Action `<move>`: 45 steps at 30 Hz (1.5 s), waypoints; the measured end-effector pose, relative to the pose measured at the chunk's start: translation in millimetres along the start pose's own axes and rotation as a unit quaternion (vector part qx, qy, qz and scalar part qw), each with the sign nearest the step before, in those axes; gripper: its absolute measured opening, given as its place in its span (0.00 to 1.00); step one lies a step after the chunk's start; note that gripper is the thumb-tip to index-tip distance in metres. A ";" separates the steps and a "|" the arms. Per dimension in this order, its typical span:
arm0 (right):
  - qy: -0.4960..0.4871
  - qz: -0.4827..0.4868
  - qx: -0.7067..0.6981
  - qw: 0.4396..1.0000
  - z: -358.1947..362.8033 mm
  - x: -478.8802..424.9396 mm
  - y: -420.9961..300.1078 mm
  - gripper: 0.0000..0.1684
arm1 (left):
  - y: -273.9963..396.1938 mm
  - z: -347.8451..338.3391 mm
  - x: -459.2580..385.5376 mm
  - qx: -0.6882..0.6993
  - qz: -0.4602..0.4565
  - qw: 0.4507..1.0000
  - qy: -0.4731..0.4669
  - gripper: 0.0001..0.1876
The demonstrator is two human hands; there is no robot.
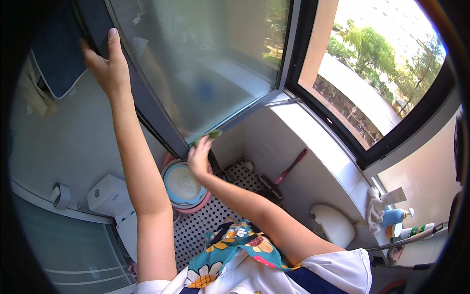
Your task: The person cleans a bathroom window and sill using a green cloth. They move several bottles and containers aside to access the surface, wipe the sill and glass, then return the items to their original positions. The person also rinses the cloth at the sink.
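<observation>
My left hand (108, 66) is raised at the upper left against the dark frame edge (136, 84) of an open window sash, thumb up; its fingers pass partly behind the edge, so their hold is hidden. A green cloth (211, 136) lies under the fingers of my right hand (199, 156), pressed on the sash's lower frame near its bottom corner. The frosted glass pane (220, 73) fills the sash between the hand and the open window (367, 73). Below my right hand sit stacked basins (183, 185), with a blue-rimmed one on top.
A white tiled sill (319, 139) runs along the window, with a blue pump bottle (394, 217), a tube and a white cloth at its right end. A red-handled brush (292, 167) leans on the wall. A white toilet (110, 194) stands lower left, on black-and-white floor tiles (209, 224).
</observation>
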State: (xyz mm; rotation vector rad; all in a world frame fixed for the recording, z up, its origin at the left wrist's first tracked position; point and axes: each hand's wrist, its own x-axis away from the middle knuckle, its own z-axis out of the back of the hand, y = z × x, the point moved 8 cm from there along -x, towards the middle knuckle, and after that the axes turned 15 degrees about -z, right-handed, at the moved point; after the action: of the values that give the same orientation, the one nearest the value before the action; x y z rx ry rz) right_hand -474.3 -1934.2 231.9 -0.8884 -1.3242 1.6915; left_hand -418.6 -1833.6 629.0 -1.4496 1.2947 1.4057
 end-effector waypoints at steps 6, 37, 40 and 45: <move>-0.173 -0.087 0.001 0.981 3.7 56.8 -2.1 0.35 | 20.3 7.3 6.3 0.038 -0.008 0.999 -0.014 0.35; 0.023 0.027 -0.281 0.959 296.7 86.2 -79.6 0.21 | 184.0 73.9 69.2 0.526 -0.045 0.827 -0.193 0.21; 0.093 0.033 -0.316 0.944 317.2 103.0 -68.4 0.22 | 206.6 72.7 71.4 0.554 -0.097 0.805 -0.191 0.24; 0.218 0.068 -0.341 0.912 352.9 130.0 -79.9 0.23 | 255.8 69.7 79.7 0.556 -0.136 0.806 -0.152 0.28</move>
State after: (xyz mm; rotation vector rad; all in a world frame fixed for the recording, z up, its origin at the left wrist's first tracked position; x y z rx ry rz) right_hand -830.0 -1954.5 376.2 -1.6797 -1.5679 1.0066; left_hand -690.5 -1839.4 577.1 -0.5182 1.2591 0.4294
